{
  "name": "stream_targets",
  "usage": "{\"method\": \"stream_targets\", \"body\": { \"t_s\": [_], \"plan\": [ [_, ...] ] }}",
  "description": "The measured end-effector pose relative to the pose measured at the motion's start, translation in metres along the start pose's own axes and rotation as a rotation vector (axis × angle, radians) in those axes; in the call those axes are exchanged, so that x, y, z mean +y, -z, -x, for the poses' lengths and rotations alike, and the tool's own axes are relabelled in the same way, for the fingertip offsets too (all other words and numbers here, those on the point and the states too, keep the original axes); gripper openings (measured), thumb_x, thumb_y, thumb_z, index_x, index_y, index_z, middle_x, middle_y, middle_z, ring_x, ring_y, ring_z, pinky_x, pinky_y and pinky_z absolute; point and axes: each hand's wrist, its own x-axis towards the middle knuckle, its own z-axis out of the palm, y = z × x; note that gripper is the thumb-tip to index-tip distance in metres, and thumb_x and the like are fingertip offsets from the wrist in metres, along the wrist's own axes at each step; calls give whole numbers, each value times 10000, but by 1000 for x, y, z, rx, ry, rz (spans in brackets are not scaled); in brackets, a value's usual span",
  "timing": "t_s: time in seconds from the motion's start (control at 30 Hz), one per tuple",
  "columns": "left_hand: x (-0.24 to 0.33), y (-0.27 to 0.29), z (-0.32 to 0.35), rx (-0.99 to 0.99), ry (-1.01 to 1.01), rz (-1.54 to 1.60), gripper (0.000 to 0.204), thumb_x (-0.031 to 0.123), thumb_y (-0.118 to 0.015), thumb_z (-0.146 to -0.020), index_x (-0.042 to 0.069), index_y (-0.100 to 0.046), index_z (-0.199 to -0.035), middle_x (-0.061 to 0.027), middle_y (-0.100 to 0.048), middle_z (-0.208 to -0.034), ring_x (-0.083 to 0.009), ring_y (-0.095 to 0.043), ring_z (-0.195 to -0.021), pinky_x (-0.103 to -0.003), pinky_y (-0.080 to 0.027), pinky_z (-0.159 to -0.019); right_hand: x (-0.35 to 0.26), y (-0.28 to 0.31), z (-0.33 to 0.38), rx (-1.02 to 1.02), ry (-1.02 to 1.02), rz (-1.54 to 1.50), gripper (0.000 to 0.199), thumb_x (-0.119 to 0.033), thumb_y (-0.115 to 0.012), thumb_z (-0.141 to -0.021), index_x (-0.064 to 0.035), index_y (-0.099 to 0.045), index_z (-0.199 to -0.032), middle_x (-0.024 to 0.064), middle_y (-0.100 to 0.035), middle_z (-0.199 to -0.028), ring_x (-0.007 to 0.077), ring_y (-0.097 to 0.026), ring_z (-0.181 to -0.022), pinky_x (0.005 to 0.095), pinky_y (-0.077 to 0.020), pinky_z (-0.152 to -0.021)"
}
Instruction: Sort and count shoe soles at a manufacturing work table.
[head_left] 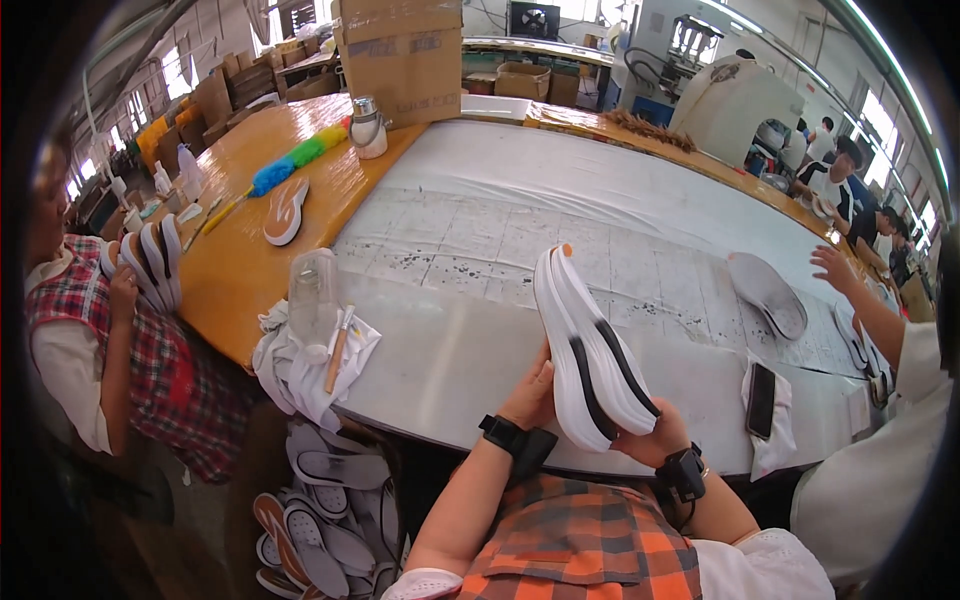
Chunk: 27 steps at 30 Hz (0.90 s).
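A pair of white shoe soles (572, 375) with black side stripes stands on edge, pressed together, above the near part of the table. Their far ends show a bit of orange. My left hand (531, 392) is closed on their left side, its fingertips partly hidden behind them. Around the lower right end my right hand (657, 436) is closed, with its fingers partly under the soles. Both wrists wear black strapped devices.
The pale-covered table (450, 330) carries a clear plastic bottle (313, 295), white cloth (290, 365), a brush (340, 350), a grey sole (768, 297) and a phone (761, 400). Several soles (325, 530) are piled low at left. People sit on both sides; one reaches in from the right.
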Motion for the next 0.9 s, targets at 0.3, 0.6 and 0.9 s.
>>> {"method": "stream_targets", "body": {
  "t_s": [0.3,0.6,0.9],
  "plan": [
    [1,-12,5,84,-54,-186,692,326,-513,-866,211,-83,-1395,-56,-282,-1371,-240,-325,-1228,-376,-284,-1003,-12,-1,6,124,431,674,729,-98,-578,-705,-77,-250,-1355,108,-415,-1274,232,-435,-1145,356,-325,-961],
    [12,-5,11,342,132,-29,536,450,-451,-865,55,-426,-1227,-95,-546,-1131,-216,-535,-1017,-351,-431,-886,0,-24,16,-75,600,521,605,-123,-617,-768,-10,-343,-1295,104,-348,-1335,189,-391,-1147,337,-350,-927],
    [6,20,16,263,117,92,366,286,-467,-858,-1,-534,-1075,-104,-612,-987,-217,-596,-878,-342,-481,-801,0,-20,23,-77,559,684,589,-65,-585,-764,-8,-341,-1297,105,-407,-1295,188,-410,-1134,310,-360,-893]
  ]
}}
